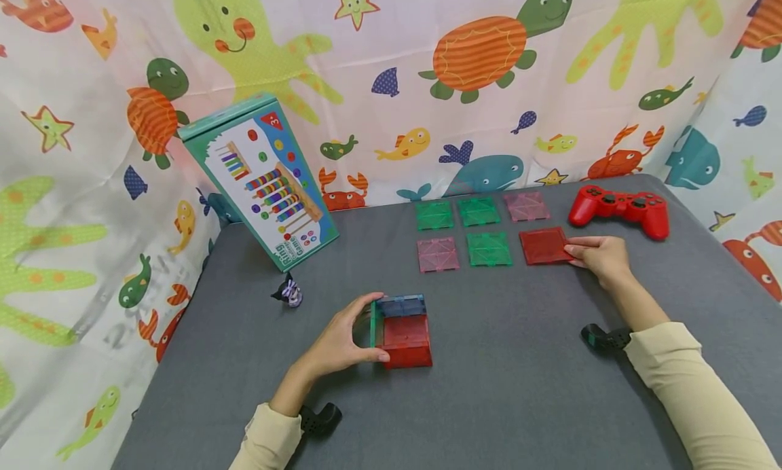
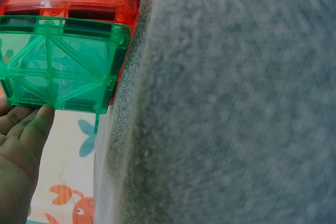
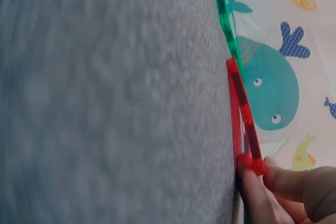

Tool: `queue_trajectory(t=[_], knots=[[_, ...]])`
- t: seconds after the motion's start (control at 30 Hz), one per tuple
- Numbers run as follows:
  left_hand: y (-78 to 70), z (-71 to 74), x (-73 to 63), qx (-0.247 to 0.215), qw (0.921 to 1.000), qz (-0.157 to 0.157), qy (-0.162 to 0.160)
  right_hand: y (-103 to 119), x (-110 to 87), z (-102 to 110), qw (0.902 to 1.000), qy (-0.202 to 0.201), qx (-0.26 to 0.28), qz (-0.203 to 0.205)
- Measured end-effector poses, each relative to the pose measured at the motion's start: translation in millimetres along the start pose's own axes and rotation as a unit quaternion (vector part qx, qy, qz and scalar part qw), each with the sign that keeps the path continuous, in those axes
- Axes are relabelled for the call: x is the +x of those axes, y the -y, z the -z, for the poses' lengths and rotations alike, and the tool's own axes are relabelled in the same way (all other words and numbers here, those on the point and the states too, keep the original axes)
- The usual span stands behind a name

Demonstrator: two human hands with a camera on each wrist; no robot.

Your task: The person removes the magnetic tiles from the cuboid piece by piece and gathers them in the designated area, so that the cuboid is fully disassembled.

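My left hand [image 1: 338, 341] grips a small open-topped box of magnetic tiles [image 1: 408, 351], thumb at its near side and fingers at the far corner. The box has red walls, a blue tile [image 1: 402, 305] at the back and a green tile [image 2: 58, 69] on the side facing my left hand. Over at the right, my right hand [image 1: 603, 258] pinches a red magnetic tile [image 1: 542, 246] by its right edge. In the right wrist view that red tile [image 3: 245, 114] is tilted, its pinched edge raised off the table between thumb and fingers.
Green tiles [image 1: 490, 249] and pink tiles [image 1: 437, 255] lie flat in two rows beside the red one. A red game controller [image 1: 620, 210] sits at the back right. At the left stand a toy box [image 1: 263, 185] and a small figurine [image 1: 289, 291]. A patterned curtain [image 1: 391, 42] hangs behind the grey table [image 1: 489, 402].
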State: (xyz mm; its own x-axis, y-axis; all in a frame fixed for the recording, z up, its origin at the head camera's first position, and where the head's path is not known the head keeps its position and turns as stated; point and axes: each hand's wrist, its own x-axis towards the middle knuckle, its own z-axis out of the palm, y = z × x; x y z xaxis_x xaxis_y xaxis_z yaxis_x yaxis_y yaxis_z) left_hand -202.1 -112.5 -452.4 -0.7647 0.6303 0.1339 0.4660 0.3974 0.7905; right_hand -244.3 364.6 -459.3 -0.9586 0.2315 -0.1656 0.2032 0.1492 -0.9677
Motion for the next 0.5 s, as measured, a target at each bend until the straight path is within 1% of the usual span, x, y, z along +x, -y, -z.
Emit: queue_trajectory(t=[0.07,0.2,0.27,0.33,0.43,0.5], knots=[[0.1,0.4,0.0,0.000,1.0000,0.001,0.000,0,-0.5,-2,0.9988,-0.029,-0.041,0.003],[-0.1,0.7,0.1,0.000,1.0000,-0.002,0.000,0,-1.6,-3,0.9949,-0.062,-0.079,0.001],[-0.7,0.7,-0.1,0.000,1.0000,-0.001,-0.001,0,-3.3,-3,0.9894,-0.076,-0.124,0.005],[-0.8,0.9,-0.3,0.002,1.0000,-0.002,0.001,2,-6.0,-4,0.9808,-0.088,-0.173,0.015],[-0.7,2.0,-0.9,0.005,1.0000,-0.003,0.004,7,-12.7,-8,0.9620,-0.105,-0.249,0.039],[-0.5,3.2,-1.4,0.005,0.9999,-0.002,0.011,11,-19.6,-14,0.9562,-0.104,-0.264,0.070]])
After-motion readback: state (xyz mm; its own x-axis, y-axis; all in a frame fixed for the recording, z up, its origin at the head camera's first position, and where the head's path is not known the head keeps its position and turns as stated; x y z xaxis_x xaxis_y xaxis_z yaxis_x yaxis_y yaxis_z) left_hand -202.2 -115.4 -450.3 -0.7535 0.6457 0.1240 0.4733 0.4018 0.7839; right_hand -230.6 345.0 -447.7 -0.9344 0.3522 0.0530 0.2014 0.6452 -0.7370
